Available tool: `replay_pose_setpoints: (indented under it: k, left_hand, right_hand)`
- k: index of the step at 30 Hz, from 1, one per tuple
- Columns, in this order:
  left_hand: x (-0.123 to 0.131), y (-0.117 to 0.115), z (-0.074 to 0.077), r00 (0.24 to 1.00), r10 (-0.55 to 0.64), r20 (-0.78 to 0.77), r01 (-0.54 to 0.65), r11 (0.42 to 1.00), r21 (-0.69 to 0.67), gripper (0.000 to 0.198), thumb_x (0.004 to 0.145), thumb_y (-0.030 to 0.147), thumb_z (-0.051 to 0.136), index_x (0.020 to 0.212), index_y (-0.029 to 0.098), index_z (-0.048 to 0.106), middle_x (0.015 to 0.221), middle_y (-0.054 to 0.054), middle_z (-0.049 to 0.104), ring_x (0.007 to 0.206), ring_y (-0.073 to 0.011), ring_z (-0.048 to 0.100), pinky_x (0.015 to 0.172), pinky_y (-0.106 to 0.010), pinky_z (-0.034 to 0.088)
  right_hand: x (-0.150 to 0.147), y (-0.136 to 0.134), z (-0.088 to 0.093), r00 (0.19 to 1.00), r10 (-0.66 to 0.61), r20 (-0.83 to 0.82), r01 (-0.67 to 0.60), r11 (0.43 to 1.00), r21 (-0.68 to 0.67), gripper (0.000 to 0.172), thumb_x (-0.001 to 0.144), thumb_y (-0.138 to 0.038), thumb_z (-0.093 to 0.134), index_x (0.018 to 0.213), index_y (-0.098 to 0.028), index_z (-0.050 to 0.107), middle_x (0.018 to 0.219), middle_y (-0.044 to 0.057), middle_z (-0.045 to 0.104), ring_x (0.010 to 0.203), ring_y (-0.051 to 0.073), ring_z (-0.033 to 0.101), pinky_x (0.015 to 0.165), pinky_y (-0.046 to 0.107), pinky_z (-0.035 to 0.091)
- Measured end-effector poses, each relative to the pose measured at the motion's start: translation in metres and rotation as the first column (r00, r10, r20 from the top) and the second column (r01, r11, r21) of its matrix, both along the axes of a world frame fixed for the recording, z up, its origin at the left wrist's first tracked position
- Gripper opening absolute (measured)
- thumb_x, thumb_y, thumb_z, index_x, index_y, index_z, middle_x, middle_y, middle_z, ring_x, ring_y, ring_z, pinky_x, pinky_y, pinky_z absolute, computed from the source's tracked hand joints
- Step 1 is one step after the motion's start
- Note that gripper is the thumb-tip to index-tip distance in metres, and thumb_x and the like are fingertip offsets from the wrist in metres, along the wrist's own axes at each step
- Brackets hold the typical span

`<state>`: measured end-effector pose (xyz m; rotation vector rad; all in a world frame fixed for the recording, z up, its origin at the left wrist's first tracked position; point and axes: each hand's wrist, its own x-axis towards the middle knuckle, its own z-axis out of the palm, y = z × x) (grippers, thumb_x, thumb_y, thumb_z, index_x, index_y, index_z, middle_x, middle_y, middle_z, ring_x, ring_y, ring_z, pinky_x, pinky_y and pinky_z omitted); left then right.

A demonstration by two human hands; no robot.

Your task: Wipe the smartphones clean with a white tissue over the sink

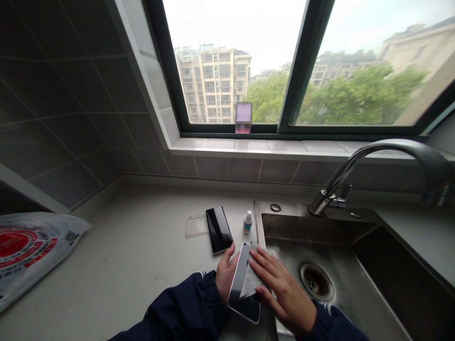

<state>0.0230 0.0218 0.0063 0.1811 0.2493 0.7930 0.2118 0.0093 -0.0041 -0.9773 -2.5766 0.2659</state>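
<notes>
My left hand [224, 276] grips a smartphone [242, 290] by its left edge, holding it over the counter beside the sink. My right hand [282, 286] lies with fingers stretched flat over a small grey cloth [250, 279] pressed on the phone's screen. Just beyond, a second black phone [219, 229] lies flat on the counter next to a clear phone case [196, 225]. A small dropper bottle [248, 221] with a white cap stands near the sink's corner.
A steel sink [341, 246] with a drain [315, 280] lies to the right, a curved faucet [373, 161] over it. A red-and-white plastic bag [28, 251] sits at the far left. Grey tiled walls and a window sill [266, 147] bound the counter.
</notes>
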Motion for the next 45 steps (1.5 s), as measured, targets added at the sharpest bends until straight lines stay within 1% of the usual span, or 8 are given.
replay_pose_setpoints:
  k: [7, 13, 21, 29, 39, 45]
  left_hand:
    - [0.0001, 0.0009, -0.0023, 1.0, 0.026, 0.001, -0.026, 1.0, 0.016, 0.062, 0.087, 0.058, 0.043, 0.128, 0.015, 0.058, 0.107, -0.014, 0.067, 0.107, -0.0281, 0.061, 0.103, -0.039, 0.032]
    - [0.0002, 0.0001, 0.0009, 1.0, 0.018, -0.021, -0.018, 1.0, 0.0, 0.063, 0.083, 0.058, 0.048, 0.127, 0.015, 0.058, 0.105, -0.014, 0.067, 0.105, -0.0291, 0.061, 0.101, -0.039, 0.034]
    - [0.0, 0.0001, -0.001, 1.0, 0.025, -0.009, -0.025, 1.0, 0.008, 0.063, 0.087, 0.058, 0.042, 0.13, 0.015, 0.056, 0.108, -0.014, 0.066, 0.106, -0.0287, 0.061, 0.102, -0.041, 0.033]
    - [0.0004, -0.0012, 0.0022, 0.999, 0.023, 0.043, -0.023, 1.0, 0.002, 0.064, 0.089, 0.057, 0.037, 0.131, 0.012, 0.055, 0.113, -0.016, 0.064, 0.11, -0.0301, 0.059, 0.104, -0.04, 0.03]
    - [0.0003, -0.0014, -0.0016, 0.998, 0.04, 0.04, -0.042, 0.999, 0.032, 0.066, 0.088, 0.059, 0.039, 0.137, 0.016, 0.049, 0.118, -0.016, 0.063, 0.111, -0.0296, 0.059, 0.103, -0.042, 0.031]
    - [-0.0005, -0.0018, -0.0038, 0.999, 0.034, 0.03, -0.035, 0.999, 0.021, 0.067, 0.09, 0.06, 0.035, 0.136, 0.014, 0.05, 0.114, -0.015, 0.064, 0.108, -0.0279, 0.06, 0.101, -0.041, 0.033]
  right_hand:
    - [0.0004, 0.001, -0.0024, 1.0, 0.013, -0.012, -0.013, 1.0, 0.005, 0.057, 0.099, -0.037, 0.045, 0.151, -0.02, 0.031, 0.158, 0.008, 0.026, 0.146, 0.029, 0.023, 0.113, 0.05, 0.035]
    - [0.0, 0.0011, -0.0021, 0.998, 0.016, -0.058, -0.015, 1.0, 0.012, 0.057, 0.097, -0.037, 0.048, 0.15, -0.02, 0.034, 0.156, 0.008, 0.029, 0.145, 0.029, 0.026, 0.113, 0.048, 0.036]
    - [-0.0001, 0.0005, -0.0002, 0.998, 0.005, -0.066, -0.005, 1.0, 0.003, 0.056, 0.097, -0.037, 0.048, 0.149, -0.021, 0.035, 0.156, 0.007, 0.03, 0.145, 0.029, 0.026, 0.113, 0.048, 0.036]
    - [0.0002, 0.0004, 0.0014, 0.999, -0.039, 0.014, 0.039, 0.999, 0.007, 0.057, 0.099, -0.036, 0.044, 0.152, -0.023, 0.029, 0.157, 0.005, 0.026, 0.145, 0.028, 0.024, 0.113, 0.049, 0.034]
    - [0.0005, 0.0002, 0.0017, 0.999, -0.049, -0.019, 0.049, 0.999, 0.008, 0.057, 0.098, -0.037, 0.047, 0.151, -0.024, 0.031, 0.156, 0.005, 0.029, 0.144, 0.027, 0.026, 0.113, 0.046, 0.036]
    - [0.0003, 0.0001, 0.0008, 0.999, -0.049, -0.004, 0.049, 0.999, -0.007, 0.056, 0.099, -0.036, 0.045, 0.151, -0.023, 0.031, 0.157, 0.006, 0.027, 0.145, 0.028, 0.024, 0.113, 0.048, 0.036]
